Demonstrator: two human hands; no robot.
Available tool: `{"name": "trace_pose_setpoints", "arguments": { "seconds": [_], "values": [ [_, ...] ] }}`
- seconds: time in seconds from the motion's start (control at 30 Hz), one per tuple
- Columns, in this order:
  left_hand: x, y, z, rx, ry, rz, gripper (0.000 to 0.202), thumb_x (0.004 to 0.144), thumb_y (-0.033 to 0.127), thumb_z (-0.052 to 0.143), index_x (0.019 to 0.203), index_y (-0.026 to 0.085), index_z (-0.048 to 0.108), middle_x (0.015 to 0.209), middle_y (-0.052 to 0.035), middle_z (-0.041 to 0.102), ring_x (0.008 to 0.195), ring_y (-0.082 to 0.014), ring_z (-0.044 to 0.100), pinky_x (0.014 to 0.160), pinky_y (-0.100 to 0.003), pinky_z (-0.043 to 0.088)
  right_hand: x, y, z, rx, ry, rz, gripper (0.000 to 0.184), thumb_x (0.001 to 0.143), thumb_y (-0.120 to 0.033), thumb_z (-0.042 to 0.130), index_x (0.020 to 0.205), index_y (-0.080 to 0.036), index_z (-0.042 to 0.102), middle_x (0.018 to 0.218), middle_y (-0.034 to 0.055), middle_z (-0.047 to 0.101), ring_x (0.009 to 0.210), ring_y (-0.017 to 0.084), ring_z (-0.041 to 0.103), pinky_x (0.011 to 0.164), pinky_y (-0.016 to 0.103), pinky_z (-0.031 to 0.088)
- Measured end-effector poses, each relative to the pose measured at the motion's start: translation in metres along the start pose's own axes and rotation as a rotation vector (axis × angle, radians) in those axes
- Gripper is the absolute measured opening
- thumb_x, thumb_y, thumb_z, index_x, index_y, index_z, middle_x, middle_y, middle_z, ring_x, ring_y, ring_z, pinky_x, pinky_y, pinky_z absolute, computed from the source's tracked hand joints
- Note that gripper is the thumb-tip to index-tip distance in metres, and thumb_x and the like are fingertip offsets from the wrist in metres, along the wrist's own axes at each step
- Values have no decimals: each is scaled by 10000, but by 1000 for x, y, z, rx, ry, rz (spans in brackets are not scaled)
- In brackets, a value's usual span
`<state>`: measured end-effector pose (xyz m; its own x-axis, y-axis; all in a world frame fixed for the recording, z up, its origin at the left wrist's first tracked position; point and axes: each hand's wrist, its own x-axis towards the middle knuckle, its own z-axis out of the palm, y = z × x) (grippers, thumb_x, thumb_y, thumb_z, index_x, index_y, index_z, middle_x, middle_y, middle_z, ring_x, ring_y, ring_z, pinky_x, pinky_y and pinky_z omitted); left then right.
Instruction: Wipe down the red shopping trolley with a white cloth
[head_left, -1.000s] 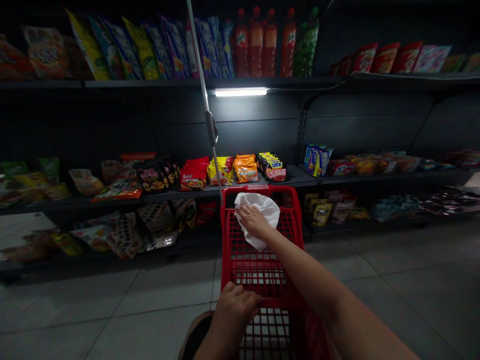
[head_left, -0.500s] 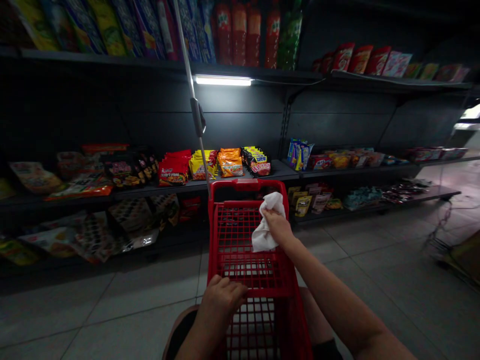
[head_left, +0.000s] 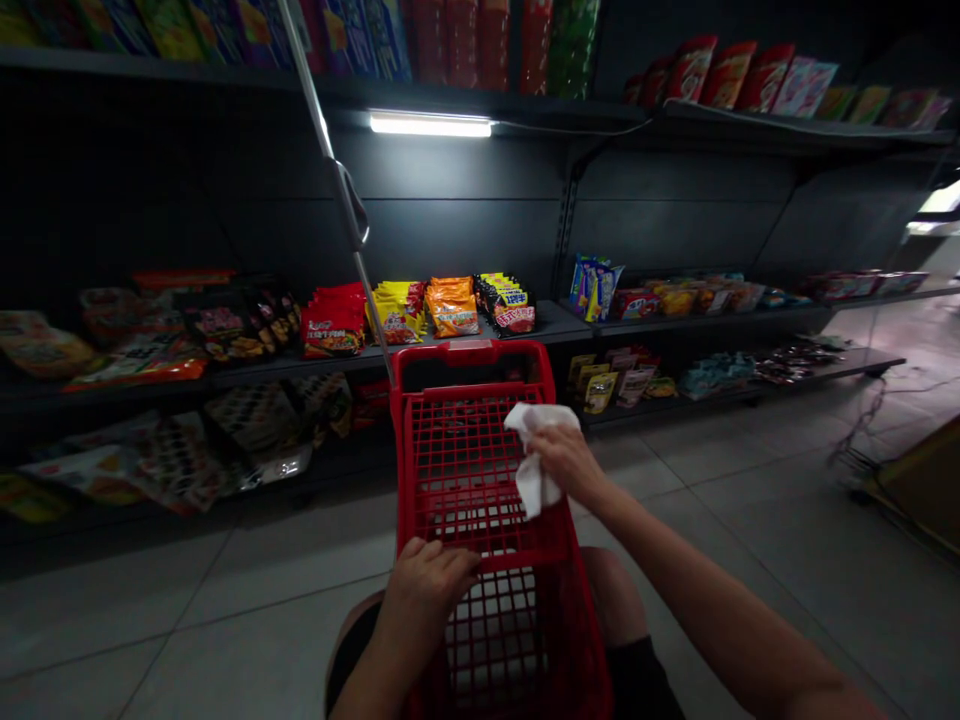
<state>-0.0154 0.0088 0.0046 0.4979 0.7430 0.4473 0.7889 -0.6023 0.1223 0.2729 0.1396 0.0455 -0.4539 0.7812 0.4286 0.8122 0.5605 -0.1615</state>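
Observation:
A red plastic shopping basket with grid walls stands upended between my knees. My left hand is closed over its near left edge, fingers curled round the bar. In my right hand is a crumpled white cloth, pressed at the right side of the basket's upper grid. The fingers are wrapped on the cloth, and part of it spreads out above and below them. A long metal pull rod with a grey grip rises from the basket's top left and leans left.
Dark shelves run across ahead, lit by a tube lamp. Red noodle packs, orange packs and other snack bags fill them. Drink bottles stand higher up. Pale floor tiles and cables lie to the right.
My right hand and the cloth have moved a little down and outward over the basket's right side, and the cloth has changed shape. The view has shifted slightly; my left hand keeps its hold.

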Motion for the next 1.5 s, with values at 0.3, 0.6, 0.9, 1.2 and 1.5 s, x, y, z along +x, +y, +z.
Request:
{"name": "trace_pose_setpoints", "arguments": {
  "seconds": [0.3, 0.6, 0.9, 1.2, 1.5],
  "values": [
    [4, 0, -6, 1, -49, -9, 96, 914, 256, 661, 1004, 278, 687, 947, 44, 780, 765, -157, 608, 752, -347, 326, 84, 50, 24, 142, 211, 228, 313, 789, -103, 519, 1030, -177, 705, 1263, 126, 598, 1405, 292, 335, 1189, 491, 242],
    [7, 0, -5, 39, -66, -3, 39, 907, 275, 667, 936, 264, 690, 848, 36, 761, 755, -183, 599, 741, -358, 315, -121, -78, 8, 491, -70, 248, 399, 721, -54, 459, 1009, -251, 653, 1471, 34, 499, 1542, 247, 119, 1184, 507, 299],
    [11, -2, 2, 48, -42, 38, 95, 932, 279, 627, 877, 248, 699, 782, 29, 755, 701, -175, 584, 705, -346, 308, -49, -13, 20, 438, -27, 139, 449, 809, -32, 450, 1157, -222, 660, 1310, 90, 607, 1521, 248, 194, 1213, 534, 235],
    [10, -5, 2, 40, -74, 0, 55, 911, 252, 650, 894, 272, 698, 838, 38, 773, 724, -164, 605, 717, -333, 340, 94, 28, 31, 21, 135, 261, 371, 901, -59, 487, 1224, -138, 651, 1466, 169, 521, 1458, 277, 353, 1217, 507, 220],
    [7, -1, -1, 63, -106, -35, 93, 889, 211, 668, 948, 275, 703, 862, 40, 774, 760, -175, 617, 736, -339, 342, 54, -55, 70, 268, -116, -417, 425, 998, -148, 443, 1398, -242, 554, 1502, 63, 505, 1439, 179, 402, 1172, 372, 352]
  ]
}}
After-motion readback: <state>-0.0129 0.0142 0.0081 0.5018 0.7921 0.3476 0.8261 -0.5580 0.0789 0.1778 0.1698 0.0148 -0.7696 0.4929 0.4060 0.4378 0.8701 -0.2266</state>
